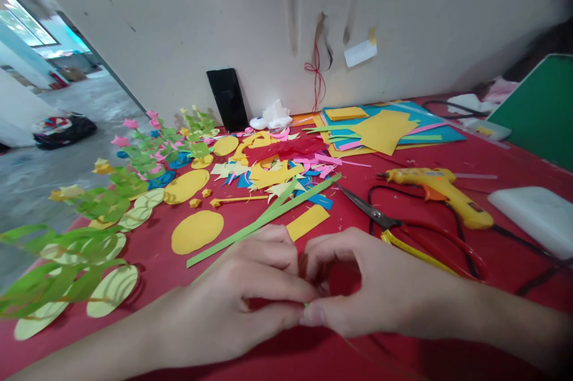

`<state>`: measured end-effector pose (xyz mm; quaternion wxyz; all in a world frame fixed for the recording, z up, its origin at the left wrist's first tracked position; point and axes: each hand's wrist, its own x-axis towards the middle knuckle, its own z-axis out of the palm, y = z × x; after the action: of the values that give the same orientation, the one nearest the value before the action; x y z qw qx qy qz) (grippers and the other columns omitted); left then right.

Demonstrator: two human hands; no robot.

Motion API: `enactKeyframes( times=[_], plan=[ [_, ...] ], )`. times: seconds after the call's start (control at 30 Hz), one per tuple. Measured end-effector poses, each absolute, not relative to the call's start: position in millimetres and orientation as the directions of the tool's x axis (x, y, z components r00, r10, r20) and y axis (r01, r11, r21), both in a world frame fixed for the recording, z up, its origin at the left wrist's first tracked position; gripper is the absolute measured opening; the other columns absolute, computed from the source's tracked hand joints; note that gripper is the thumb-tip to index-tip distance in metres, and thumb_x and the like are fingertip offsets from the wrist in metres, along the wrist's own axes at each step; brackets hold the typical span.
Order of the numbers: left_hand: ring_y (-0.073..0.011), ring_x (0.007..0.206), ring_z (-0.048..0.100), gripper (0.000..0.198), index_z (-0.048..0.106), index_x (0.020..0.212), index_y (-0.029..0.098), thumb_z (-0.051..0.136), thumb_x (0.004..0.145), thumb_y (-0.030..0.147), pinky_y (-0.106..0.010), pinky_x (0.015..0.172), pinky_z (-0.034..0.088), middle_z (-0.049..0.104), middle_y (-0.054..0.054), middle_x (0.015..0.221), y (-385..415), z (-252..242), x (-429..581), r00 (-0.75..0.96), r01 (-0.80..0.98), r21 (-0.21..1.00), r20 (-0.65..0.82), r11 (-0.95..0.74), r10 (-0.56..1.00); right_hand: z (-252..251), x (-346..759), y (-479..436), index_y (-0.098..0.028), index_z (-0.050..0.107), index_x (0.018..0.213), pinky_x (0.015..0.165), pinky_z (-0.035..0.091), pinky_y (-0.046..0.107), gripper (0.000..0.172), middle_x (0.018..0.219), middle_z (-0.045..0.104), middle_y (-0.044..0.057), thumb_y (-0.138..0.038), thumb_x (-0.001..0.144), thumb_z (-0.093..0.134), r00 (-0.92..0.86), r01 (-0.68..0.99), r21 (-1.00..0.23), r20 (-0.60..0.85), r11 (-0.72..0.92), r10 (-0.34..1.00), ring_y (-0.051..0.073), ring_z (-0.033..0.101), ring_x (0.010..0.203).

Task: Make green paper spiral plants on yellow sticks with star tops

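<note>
My left hand [259, 291] and my right hand [353, 285] meet fingertip to fingertip low in the middle of the head view. Both are closed in a pinch. Only a sliver of a small green piece [305, 304] shows between the fingertips; the fingers hide the rest. A thin brownish line runs down from there, too faint to identify. Just beyond the hands lie long green paper strips [264, 221] and a yellow paper rectangle [307, 223]. Scissors with red handles [403, 224] rest to the right of my right hand, partly open.
Paper plants with star flowers [156, 142] and yellow paper discs [197, 232] line the left of the red table [152, 243]. Paper scraps [275, 169] lie mid-table. At right are a yellow glue gun [441, 190] with its cord and a white block [535, 217]. A phone [227, 99] leans on the wall.
</note>
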<state>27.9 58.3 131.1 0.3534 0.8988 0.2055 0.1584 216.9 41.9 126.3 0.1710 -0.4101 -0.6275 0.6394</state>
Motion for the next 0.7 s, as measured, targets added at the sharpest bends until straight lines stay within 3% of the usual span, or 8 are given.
enactKeyframes(
  times=[0.13, 0.37, 0.6, 0.7],
  plan=[
    [-0.0080, 0.063, 0.043, 0.013, 0.067, 0.073, 0.018, 0.063, 0.073, 0.005, -0.020, 0.062, 0.038, 0.051, 0.004, 0.061, 57.6, 125.6, 27.1, 0.755, 0.267, 0.720, 0.256, -0.641, 0.603, 127.8, 216.0, 42.8, -0.017, 0.062, 0.078, 0.061, 0.043, 0.019, 0.021, 0.075, 0.060, -0.001, -0.031, 0.064, 0.065, -0.580, 0.297, -0.943, -0.301, -0.147, 0.757, 0.011, 0.054, 0.070],
    [-0.0070, 0.063, 0.044, 0.016, 0.057, 0.062, 0.016, 0.067, 0.069, 0.006, -0.019, 0.061, 0.037, 0.052, 0.006, 0.059, 56.8, 121.9, 28.7, 0.712, 0.287, 0.732, 0.268, -0.618, 0.649, 129.0, 211.0, 42.1, -0.016, 0.059, 0.073, 0.062, 0.043, 0.018, 0.017, 0.075, 0.059, -0.002, -0.027, 0.063, 0.066, -0.547, 0.324, -0.933, -0.320, -0.158, 0.773, 0.010, 0.052, 0.070],
    [-0.0090, 0.067, 0.046, 0.012, 0.066, 0.075, 0.015, 0.057, 0.079, 0.009, -0.021, 0.067, 0.039, 0.052, 0.001, 0.066, 57.8, 130.5, 27.8, 0.874, 0.242, 0.702, 0.141, -0.669, 0.464, 127.4, 214.8, 40.4, -0.016, 0.060, 0.076, 0.068, 0.043, 0.021, 0.019, 0.076, 0.059, -0.001, -0.030, 0.064, 0.066, -0.607, 0.307, -0.939, -0.319, -0.156, 0.728, 0.012, 0.053, 0.074],
    [-0.0092, 0.067, 0.047, 0.013, 0.066, 0.075, 0.014, 0.057, 0.078, 0.005, -0.022, 0.068, 0.039, 0.053, 0.001, 0.064, 56.6, 131.1, 27.4, 0.889, 0.210, 0.700, 0.153, -0.683, 0.431, 127.7, 217.5, 41.5, -0.016, 0.061, 0.077, 0.069, 0.042, 0.021, 0.021, 0.078, 0.059, -0.001, -0.032, 0.065, 0.066, -0.647, 0.323, -0.936, -0.325, -0.138, 0.690, 0.012, 0.053, 0.077]
  ],
)
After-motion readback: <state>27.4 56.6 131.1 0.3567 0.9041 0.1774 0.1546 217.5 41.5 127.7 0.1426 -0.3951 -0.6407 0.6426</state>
